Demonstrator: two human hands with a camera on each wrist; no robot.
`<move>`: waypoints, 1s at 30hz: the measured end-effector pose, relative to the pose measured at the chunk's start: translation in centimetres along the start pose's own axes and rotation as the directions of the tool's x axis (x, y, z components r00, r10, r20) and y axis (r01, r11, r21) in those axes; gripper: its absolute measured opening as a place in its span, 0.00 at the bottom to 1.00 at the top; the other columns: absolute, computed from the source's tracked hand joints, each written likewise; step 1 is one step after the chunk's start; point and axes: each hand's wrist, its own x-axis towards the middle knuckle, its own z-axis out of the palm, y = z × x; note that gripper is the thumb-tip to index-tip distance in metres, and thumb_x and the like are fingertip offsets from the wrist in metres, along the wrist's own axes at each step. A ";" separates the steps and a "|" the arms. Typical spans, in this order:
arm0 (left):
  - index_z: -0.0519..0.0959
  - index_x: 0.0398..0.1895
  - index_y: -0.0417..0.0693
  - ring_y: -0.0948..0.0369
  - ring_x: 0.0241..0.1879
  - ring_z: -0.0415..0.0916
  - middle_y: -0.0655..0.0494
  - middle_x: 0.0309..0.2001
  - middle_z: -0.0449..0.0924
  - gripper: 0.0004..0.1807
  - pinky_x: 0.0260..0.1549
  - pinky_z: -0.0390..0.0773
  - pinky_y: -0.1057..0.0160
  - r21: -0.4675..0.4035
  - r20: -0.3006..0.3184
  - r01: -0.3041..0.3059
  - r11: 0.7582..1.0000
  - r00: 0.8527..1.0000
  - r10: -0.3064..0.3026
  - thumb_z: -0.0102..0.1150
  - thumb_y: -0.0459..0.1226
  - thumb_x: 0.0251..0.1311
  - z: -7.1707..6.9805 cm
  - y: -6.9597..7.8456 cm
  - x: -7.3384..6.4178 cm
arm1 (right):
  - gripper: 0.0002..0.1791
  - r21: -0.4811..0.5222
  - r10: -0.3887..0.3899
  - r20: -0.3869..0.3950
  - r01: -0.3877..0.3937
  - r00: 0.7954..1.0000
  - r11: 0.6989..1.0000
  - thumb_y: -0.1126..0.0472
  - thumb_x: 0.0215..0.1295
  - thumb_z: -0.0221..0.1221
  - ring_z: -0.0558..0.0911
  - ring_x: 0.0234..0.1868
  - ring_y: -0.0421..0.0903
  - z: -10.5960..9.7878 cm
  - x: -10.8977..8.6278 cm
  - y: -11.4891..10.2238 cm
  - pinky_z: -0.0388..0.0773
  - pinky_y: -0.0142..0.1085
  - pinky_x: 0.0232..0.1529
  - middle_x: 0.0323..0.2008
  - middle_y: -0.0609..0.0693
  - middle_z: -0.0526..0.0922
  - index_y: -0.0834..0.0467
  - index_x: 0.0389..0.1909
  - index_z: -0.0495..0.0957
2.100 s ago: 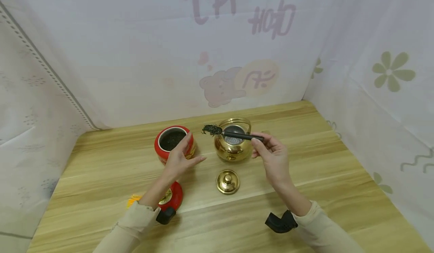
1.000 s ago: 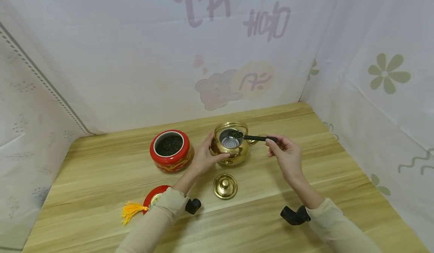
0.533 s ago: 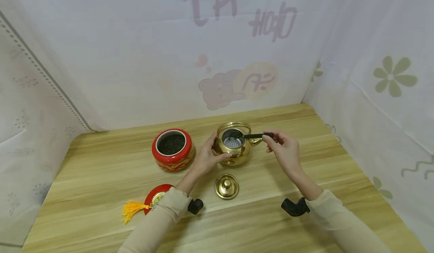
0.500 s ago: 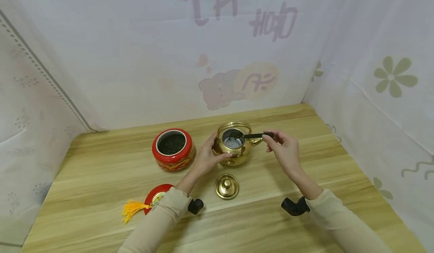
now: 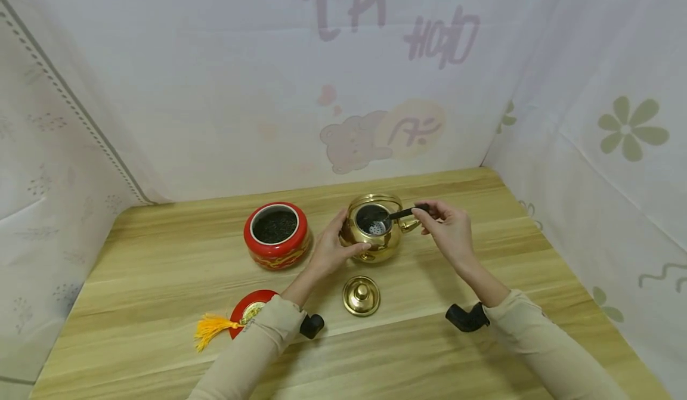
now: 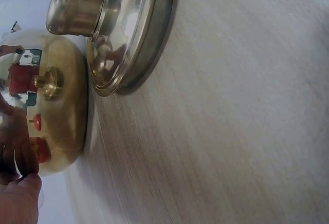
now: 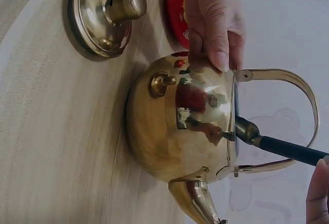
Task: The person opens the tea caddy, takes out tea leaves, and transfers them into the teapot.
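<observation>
A gold teapot [image 5: 382, 250] with an upright hoop handle stands uncovered, a perforated strainer [image 5: 377, 228] inside its mouth. My left hand [image 5: 328, 254] grips its left side, thumb at the front and fingers behind. Between thumb and fingers, my right hand [image 5: 451, 233] pinches the black handle of a tea scoop [image 7: 285, 149]. The scoop's metal head slants down into the teapot's opening, its tip hidden in the right wrist view. Dark tea leaves show inside the mouth. To the left, a red jar [image 5: 275, 248] full of dark tea leaves stands uncovered.
The gold teapot lid [image 5: 361, 296] lies knob up in front of the teapot. Nearer on the left is a red lid [image 5: 251, 306] with a yellow tassel [image 5: 210, 329], partly covered by my left sleeve. Patterned cloth walls enclose the wooden table [image 5: 161, 269].
My left hand has moved from the red jar to the teapot's side. My right hand has brought the loaded scoop over the mouth and tipped it; the heap on it no longer shows.
</observation>
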 end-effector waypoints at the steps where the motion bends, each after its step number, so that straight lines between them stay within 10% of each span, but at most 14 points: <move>1: 0.54 0.71 0.37 0.51 0.70 0.52 0.42 0.71 0.54 0.52 0.69 0.54 0.56 0.006 -0.001 0.000 1.000 1.000 0.000 0.73 0.41 0.45 0.0 0.0 0.0 | 0.08 0.002 0.001 0.000 -0.001 1.000 1.000 0.70 0.59 0.62 0.77 0.17 0.37 0.0 0.0 0.0 0.77 0.26 0.18 0.26 0.69 0.80 0.72 0.37 0.81; 16: 0.54 0.71 0.38 0.51 0.70 0.52 0.44 0.71 0.54 0.52 0.69 0.54 0.55 0.008 0.001 0.009 1.000 1.000 -0.009 0.73 0.42 0.45 0.0 -0.1 0.0 | 0.08 0.052 -0.001 -0.025 0.002 1.000 0.999 0.72 0.58 0.62 0.78 0.17 0.41 -0.5 -0.6 0.2 0.78 0.27 0.21 0.28 0.70 0.81 0.73 0.37 0.80; 30: 0.53 0.72 0.37 0.49 0.71 0.50 0.41 0.72 0.52 0.52 0.69 0.53 0.52 0.064 -0.010 -0.028 0.998 1.000 0.029 0.72 0.44 0.47 -0.5 0.4 -0.9 | 0.09 0.327 -0.008 -0.145 0.055 0.989 0.943 0.71 0.60 0.60 0.78 0.20 0.41 -0.2 -2.6 3.4 0.78 0.27 0.21 0.25 0.46 0.81 0.75 0.37 0.78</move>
